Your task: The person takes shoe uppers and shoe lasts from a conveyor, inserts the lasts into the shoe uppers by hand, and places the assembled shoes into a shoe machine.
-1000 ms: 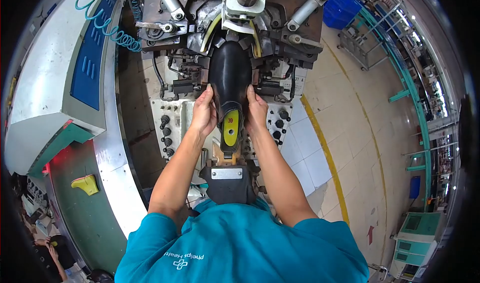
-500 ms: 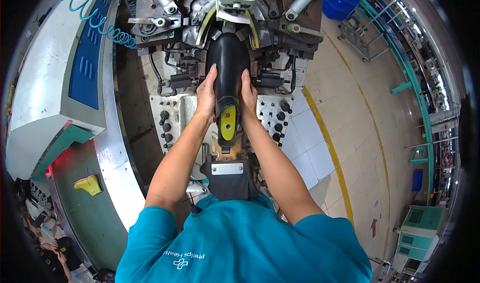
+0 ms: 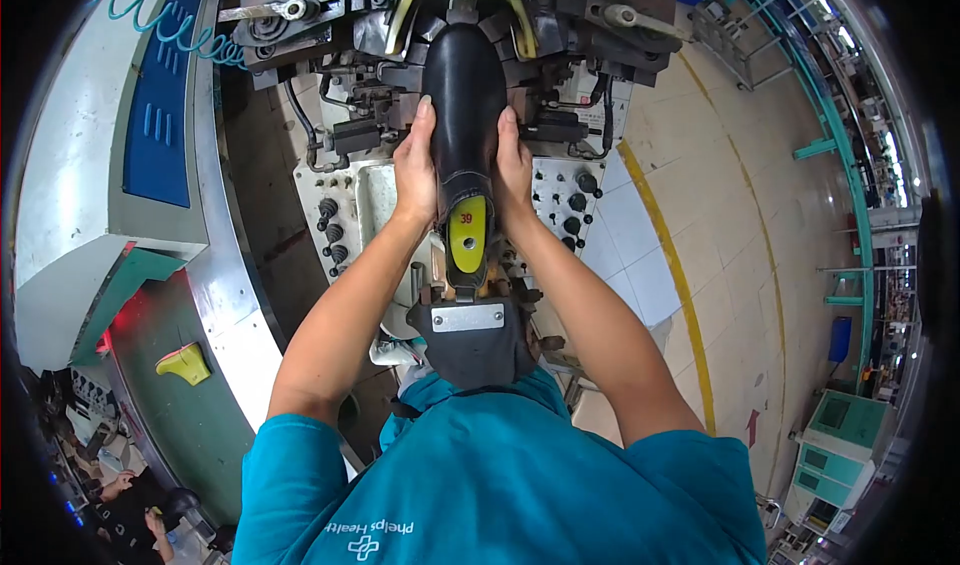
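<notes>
A black leather shoe upper (image 3: 466, 105) is pulled over a yellow-green shoe last (image 3: 467, 240), whose top shows at the heel opening with a red "39" and a round hole. My left hand (image 3: 415, 170) presses along the left side of the upper, thumb pointing toward the toe. On the opposite side, my right hand (image 3: 513, 170) grips in the same way. The toe points away from me, between the pads of a shoe machine (image 3: 600, 40). Behind the heel is a dark padded support with a metal plate (image 3: 467, 317). The shoe's underside is hidden.
Knobbed control panels (image 3: 325, 205) flank my wrists. At left, a green conveyor belt (image 3: 190, 435) carries a yellow last (image 3: 183, 364), beside a white and blue cabinet (image 3: 75, 165). Another person (image 3: 130, 515) is at lower left. A yellow floor line (image 3: 665, 255) runs along the right.
The machine, shoe and both hands sit higher in the view, partly because the camera has shifted. Both hands keep their hold on the sides of the upper.
</notes>
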The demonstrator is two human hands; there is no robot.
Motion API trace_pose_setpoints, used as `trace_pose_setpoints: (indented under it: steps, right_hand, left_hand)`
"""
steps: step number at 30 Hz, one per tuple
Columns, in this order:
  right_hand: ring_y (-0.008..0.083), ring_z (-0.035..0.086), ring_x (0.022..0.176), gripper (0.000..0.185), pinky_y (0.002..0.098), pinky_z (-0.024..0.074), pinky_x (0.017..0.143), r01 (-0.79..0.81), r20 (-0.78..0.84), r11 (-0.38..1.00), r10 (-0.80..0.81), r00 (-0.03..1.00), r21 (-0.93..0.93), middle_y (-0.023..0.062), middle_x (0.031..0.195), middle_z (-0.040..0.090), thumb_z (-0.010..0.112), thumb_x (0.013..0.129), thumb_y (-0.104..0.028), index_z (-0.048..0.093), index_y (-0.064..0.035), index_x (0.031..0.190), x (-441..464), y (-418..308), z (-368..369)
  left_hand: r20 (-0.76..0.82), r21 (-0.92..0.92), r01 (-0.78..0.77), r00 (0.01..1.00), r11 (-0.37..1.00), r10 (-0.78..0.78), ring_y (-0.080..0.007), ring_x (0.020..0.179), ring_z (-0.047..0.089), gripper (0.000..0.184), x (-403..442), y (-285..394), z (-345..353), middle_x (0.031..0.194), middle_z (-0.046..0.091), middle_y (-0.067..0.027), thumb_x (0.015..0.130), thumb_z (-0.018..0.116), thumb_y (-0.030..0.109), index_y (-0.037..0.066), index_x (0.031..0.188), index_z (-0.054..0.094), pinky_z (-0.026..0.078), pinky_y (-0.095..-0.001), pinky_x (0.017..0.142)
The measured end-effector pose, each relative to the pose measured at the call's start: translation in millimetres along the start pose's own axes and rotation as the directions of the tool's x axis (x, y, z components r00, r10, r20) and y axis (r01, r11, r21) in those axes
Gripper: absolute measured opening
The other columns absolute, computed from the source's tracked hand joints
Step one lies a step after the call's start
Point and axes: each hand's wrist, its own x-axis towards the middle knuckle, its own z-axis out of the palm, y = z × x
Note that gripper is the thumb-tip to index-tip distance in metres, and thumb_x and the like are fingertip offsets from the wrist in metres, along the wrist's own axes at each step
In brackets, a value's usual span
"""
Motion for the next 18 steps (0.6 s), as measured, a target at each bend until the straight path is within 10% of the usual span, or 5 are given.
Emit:
trace_pose_setpoints:
  steps: [18]
  right_hand:
    - [0.0209, 0.064, 0.105, 0.081, 0.0313, 0.0484, 0.095, -0.092, 0.065, 0.995, 0.09, 0.994, 0.027, 0.0148, 0.115, 0.071, 0.042, 0.103, -0.066, 0.067, 0.009, 0.12, -2.9, -13.6, 3.9]
  left_hand:
    - [-0.027, 0.087, -0.055, 0.998, 0.995, 0.058, -0.014, 0.088, 0.063, 0.078, -0.5, 9.1, 4.1, 0.103, 0.07, -0.0099, 0.098, 0.055, 0.068, -0.008, 0.113, 0.069, 0.051, -0.0264, 0.08]
